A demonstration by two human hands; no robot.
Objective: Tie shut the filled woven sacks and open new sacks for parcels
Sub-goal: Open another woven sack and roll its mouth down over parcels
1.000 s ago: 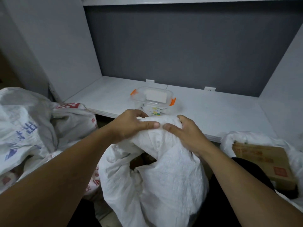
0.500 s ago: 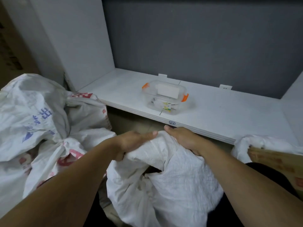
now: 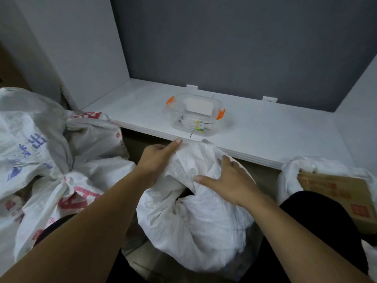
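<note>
both hands (image 3: pixel 157 160) (image 3: pixel 228 180) on white sack (image 3: pixel 195 217); tied sack (image 3: pixel 61 180) print unreadable.

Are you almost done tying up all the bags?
Partly. The printed sack on the left is already knotted. Both hands, left hand and right hand, are gathering the plain white sack, its mouth not yet tied. The sack holding the cardboard box is open.
</note>
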